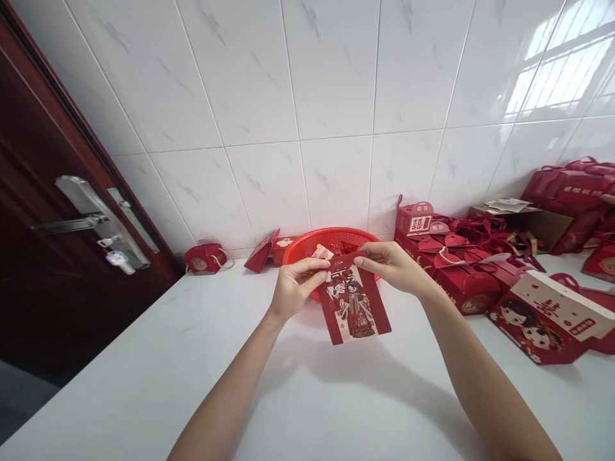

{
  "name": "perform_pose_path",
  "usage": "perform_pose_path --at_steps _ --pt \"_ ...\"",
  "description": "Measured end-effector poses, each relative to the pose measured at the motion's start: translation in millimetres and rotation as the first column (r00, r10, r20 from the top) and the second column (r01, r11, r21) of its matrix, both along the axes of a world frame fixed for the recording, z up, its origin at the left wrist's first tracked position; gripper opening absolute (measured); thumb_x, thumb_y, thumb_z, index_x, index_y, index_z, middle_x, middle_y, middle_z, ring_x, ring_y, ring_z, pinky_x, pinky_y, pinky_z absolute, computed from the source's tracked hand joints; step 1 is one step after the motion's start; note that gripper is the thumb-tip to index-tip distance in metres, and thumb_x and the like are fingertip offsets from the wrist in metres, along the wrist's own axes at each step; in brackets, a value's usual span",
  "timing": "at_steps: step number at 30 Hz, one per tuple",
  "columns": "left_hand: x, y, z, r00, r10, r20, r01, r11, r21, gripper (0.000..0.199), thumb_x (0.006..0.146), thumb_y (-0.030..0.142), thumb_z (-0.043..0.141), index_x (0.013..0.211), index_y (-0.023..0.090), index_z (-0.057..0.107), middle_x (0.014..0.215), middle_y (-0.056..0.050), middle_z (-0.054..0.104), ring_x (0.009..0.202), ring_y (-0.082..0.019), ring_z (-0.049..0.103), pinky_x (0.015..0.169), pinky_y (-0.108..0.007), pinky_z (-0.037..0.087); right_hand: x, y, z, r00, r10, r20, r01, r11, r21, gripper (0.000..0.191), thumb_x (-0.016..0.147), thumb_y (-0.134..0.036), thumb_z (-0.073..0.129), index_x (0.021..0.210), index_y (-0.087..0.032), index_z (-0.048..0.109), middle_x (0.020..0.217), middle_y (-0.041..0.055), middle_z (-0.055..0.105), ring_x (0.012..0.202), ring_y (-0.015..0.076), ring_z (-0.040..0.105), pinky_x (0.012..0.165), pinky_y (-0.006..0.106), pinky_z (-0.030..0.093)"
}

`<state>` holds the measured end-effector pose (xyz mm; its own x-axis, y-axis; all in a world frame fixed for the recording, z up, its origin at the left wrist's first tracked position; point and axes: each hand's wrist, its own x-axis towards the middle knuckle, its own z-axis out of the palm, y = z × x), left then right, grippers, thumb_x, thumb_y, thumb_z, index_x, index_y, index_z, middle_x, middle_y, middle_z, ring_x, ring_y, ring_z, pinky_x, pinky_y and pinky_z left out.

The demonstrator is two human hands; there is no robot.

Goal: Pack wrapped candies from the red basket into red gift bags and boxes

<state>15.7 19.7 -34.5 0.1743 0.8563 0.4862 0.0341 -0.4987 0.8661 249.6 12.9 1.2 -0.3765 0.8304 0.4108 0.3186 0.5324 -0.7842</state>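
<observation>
A flat dark red paper gift bag [355, 304], printed with two figures in traditional dress, hangs tilted above the white table. My left hand [298, 285] pinches its upper left corner between thumb and fingers. At the upper right corner, my right hand [391, 266] grips it the same way. Behind the bag stands a red plastic basket [300, 246] with small red and pale wrapped pieces in it. The bag and my hands hide part of the basket.
On the white table [216, 371], several red gift boxes [468, 285] crowd the right side, with a larger printed box [541, 323] nearest. A small red box [205, 258] stands at the left by the tiled wall [254, 186]. A dark door [48, 269] borders the table's left.
</observation>
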Motion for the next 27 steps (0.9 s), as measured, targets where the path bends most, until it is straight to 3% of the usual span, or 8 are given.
perform_pose_path --at_steps 4,9,12,15,18,20,25,27 --pt "2 1 -4.0 0.999 -0.031 -0.024 0.030 0.999 -0.041 0.036 0.075 0.042 0.080 0.102 0.018 0.077 0.101 -0.008 0.079 0.086 -0.025 0.075 0.082 -0.041 0.063 3 -1 2.2 0.999 0.000 0.036 0.000 1.000 0.016 0.029 0.089 -0.046 0.062 0.081 -0.019 0.067 0.077 0.0029 0.067 0.069 0.0169 0.061 0.064 0.031 0.049" --pt "3 13 -13.2 0.997 -0.045 -0.064 0.044 0.999 -0.023 0.061 0.079 0.053 0.077 0.128 0.021 0.065 0.122 -0.012 0.074 0.116 -0.029 0.069 0.098 -0.041 0.058 19 -6 12.3 0.996 -0.085 0.038 0.081 0.993 0.090 0.025 0.087 -0.042 0.064 0.083 -0.018 0.070 0.079 0.0038 0.070 0.072 0.0178 0.061 0.069 0.032 0.049" --pt "2 24 -23.7 0.981 0.002 -0.193 -0.015 0.998 -0.065 0.055 0.080 0.062 0.071 0.115 0.019 0.071 0.115 -0.013 0.076 0.117 -0.031 0.068 0.103 -0.044 0.054 41 -16 17.5 0.975 -0.223 -0.017 0.223 0.967 0.119 0.026 0.086 -0.043 0.063 0.080 -0.019 0.069 0.079 0.0043 0.069 0.073 0.0187 0.061 0.068 0.032 0.047" --pt "1 31 -31.3 0.941 0.030 -0.336 -0.052 0.997 -0.058 0.049 0.081 0.064 0.068 0.101 0.019 0.076 0.109 -0.012 0.078 0.111 -0.032 0.069 0.103 -0.046 0.052 73 -35 17.4 0.900 -0.435 -0.024 0.434 0.890 0.141 0.028 0.084 -0.046 0.063 0.076 -0.019 0.064 0.075 0.0042 0.066 0.069 0.0194 0.058 0.063 0.032 0.044" --pt "1 31 -31.6 0.912 0.024 -0.409 -0.047 0.998 -0.046 0.043 0.078 0.059 0.071 0.096 0.020 0.078 0.105 -0.010 0.079 0.106 -0.032 0.070 0.102 -0.046 0.052 106 -63 11.6 0.769 -0.636 0.069 0.623 0.769 0.145 0.022 0.080 -0.042 0.062 0.074 -0.021 0.061 0.073 0.0049 0.067 0.068 0.0212 0.059 0.062 0.033 0.043" --pt "2 30 -29.6 0.904 0.029 -0.426 -0.055 0.997 -0.050 0.040 0.076 0.057 0.072 0.094 0.020 0.078 0.105 -0.010 0.079 0.105 -0.031 0.070 0.102 -0.046 0.052 125 -84 4.8 0.622 -0.764 0.171 0.752 0.644 0.142 0.016 0.077 -0.037 0.060 0.071 -0.021 0.060 0.070 0.0049 0.067 0.066 0.0220 0.059 0.063 0.034 0.042" --pt "3 29 -27.3 0.903 0.029 -0.429 -0.066 0.995 -0.072 0.038 0.075 0.053 0.071 0.092 0.020 0.079 0.105 -0.009 0.079 0.106 -0.031 0.071 0.103 -0.045 0.052 154 -120 -21.7 0.203 -0.941 0.269 0.972 0.228 0.064 0.009 0.068 -0.031 0.058 0.070 -0.023 0.058 0.066 0.0067 0.066 0.069 0.0260 0.062 0.067 0.037 0.041" --pt "3 29 -27.7 0.903 0.029 -0.429 -0.065 0.995 -0.069 0.036 0.076 0.051 0.070 0.091 0.020 0.079 0.103 -0.009 0.079 0.106 -0.031 0.071 0.102 -0.044 0.053 160 -126 -33.4 0.088 -0.961 0.260 0.993 0.104 0.047 0.011 0.066 -0.033 0.058 0.072 -0.024 0.056 0.066 0.0075 0.065 0.073 0.0288 0.063 0.070 0.038 0.042"
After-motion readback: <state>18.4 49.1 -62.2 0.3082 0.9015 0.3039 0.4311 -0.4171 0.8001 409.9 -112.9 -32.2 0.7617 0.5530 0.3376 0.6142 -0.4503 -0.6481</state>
